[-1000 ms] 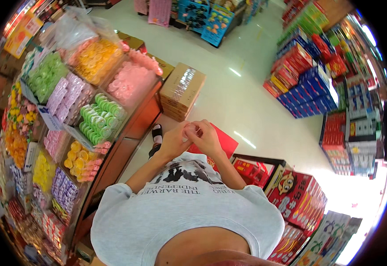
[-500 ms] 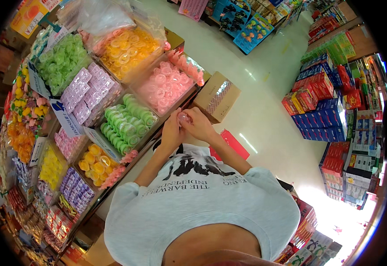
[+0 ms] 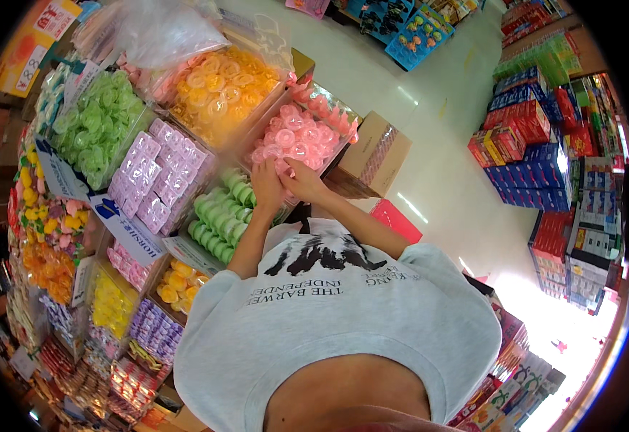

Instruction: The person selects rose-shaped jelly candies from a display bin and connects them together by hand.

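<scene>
Both my hands are together over the near edge of a clear bin [image 3: 335,160] heaped with small, round, pink clear-topped cups [image 3: 304,137]. My left hand [image 3: 266,186] has its fingers curled in toward the pile. Beside it, my right hand [image 3: 303,181] bends its fingers to meet the left fingertips. A pink cup [image 3: 282,165] shows between the fingertips, partly hidden by them. Just left of my wrists lies a bin of stacked green cups [image 3: 221,223]. Beyond the pink ones is a bin of orange cups [image 3: 221,86].
Lilac packets [image 3: 159,169] and bagged green sweets [image 3: 98,119] fill bins on the left, with sign cards [image 3: 127,230] between. A cardboard box [image 3: 373,155] stands right of the pink bin, near a red sheet-like thing [image 3: 396,219]. Stacked boxes [image 3: 527,137] line the far right.
My hands have moved forward from in front of the display to over the pink bin's near edge, together with the small cup. The whole view has shifted slightly.
</scene>
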The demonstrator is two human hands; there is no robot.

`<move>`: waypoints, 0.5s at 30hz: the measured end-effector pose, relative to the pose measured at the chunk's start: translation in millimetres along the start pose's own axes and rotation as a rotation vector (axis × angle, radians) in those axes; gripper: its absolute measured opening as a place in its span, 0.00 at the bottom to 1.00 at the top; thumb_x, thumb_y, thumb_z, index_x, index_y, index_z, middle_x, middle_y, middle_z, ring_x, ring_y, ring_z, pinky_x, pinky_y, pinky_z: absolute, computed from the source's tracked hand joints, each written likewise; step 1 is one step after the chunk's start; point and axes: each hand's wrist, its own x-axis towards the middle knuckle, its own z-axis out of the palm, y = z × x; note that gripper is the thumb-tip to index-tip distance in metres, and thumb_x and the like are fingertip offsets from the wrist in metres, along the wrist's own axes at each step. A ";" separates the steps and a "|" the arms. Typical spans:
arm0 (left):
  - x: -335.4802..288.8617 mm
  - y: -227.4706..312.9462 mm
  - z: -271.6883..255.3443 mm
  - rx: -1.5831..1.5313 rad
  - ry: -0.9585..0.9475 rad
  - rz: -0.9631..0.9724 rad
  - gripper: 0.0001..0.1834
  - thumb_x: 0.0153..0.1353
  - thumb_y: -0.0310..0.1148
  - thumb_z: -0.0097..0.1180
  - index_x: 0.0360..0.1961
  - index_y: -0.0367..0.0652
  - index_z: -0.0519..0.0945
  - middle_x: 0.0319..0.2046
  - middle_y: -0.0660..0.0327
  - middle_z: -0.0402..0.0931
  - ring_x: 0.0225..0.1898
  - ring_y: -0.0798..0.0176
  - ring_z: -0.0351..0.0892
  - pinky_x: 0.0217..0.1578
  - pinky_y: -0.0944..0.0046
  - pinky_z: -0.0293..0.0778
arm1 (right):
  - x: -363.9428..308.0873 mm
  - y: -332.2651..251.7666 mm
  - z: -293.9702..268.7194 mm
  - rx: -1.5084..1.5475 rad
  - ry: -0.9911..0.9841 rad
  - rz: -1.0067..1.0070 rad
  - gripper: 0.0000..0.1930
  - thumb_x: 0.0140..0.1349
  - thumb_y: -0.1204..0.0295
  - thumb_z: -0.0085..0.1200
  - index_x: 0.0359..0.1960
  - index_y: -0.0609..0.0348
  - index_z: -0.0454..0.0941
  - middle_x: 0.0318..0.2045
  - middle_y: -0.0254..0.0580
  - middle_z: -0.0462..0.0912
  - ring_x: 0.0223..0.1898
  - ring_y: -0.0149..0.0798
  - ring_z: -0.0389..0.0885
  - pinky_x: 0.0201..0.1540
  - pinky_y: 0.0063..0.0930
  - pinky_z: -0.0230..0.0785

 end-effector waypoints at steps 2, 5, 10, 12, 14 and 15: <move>11.9 -23.7 13.9 -0.035 0.005 -0.017 0.23 0.51 0.32 0.63 0.47 0.37 0.73 0.43 0.47 0.74 0.48 0.39 0.70 0.49 0.46 0.66 | 7.7 0.3 4.8 0.036 0.035 0.029 0.28 0.59 0.61 0.53 0.57 0.68 0.68 0.45 0.63 0.79 0.47 0.60 0.78 0.51 0.43 0.71; 20.2 -37.3 19.7 -0.072 0.008 -0.032 0.24 0.51 0.30 0.62 0.49 0.36 0.72 0.43 0.45 0.75 0.49 0.38 0.71 0.51 0.47 0.66 | 11.3 3.0 7.6 -0.022 0.089 -0.050 0.27 0.58 0.61 0.53 0.56 0.67 0.69 0.44 0.59 0.80 0.45 0.59 0.80 0.50 0.43 0.72; 38.2 -64.0 24.6 -0.006 -0.102 0.028 0.20 0.55 0.32 0.59 0.48 0.38 0.74 0.43 0.48 0.76 0.48 0.41 0.73 0.48 0.48 0.68 | 4.3 6.5 6.0 -0.038 0.041 0.123 0.29 0.60 0.57 0.55 0.58 0.65 0.69 0.49 0.55 0.80 0.45 0.50 0.82 0.50 0.38 0.73; 41.9 -73.4 23.2 0.000 -0.152 0.122 0.20 0.55 0.32 0.58 0.49 0.38 0.74 0.44 0.47 0.76 0.48 0.41 0.73 0.49 0.48 0.68 | -6.1 8.3 7.6 0.044 0.035 0.161 0.28 0.60 0.58 0.56 0.57 0.66 0.70 0.49 0.55 0.81 0.44 0.48 0.83 0.50 0.37 0.73; 48.8 -64.2 15.6 0.100 -0.261 0.091 0.21 0.56 0.36 0.58 0.49 0.38 0.74 0.44 0.48 0.76 0.49 0.41 0.73 0.50 0.47 0.68 | -15.7 11.8 4.9 0.134 0.048 0.205 0.27 0.60 0.58 0.56 0.56 0.66 0.71 0.48 0.54 0.81 0.44 0.46 0.83 0.49 0.35 0.74; 51.2 -54.8 12.0 0.099 -0.275 0.118 0.21 0.56 0.36 0.58 0.49 0.38 0.74 0.44 0.48 0.76 0.49 0.41 0.73 0.50 0.47 0.68 | -19.9 13.1 2.1 0.150 0.064 0.242 0.26 0.60 0.59 0.56 0.55 0.66 0.72 0.47 0.53 0.82 0.43 0.44 0.83 0.48 0.34 0.74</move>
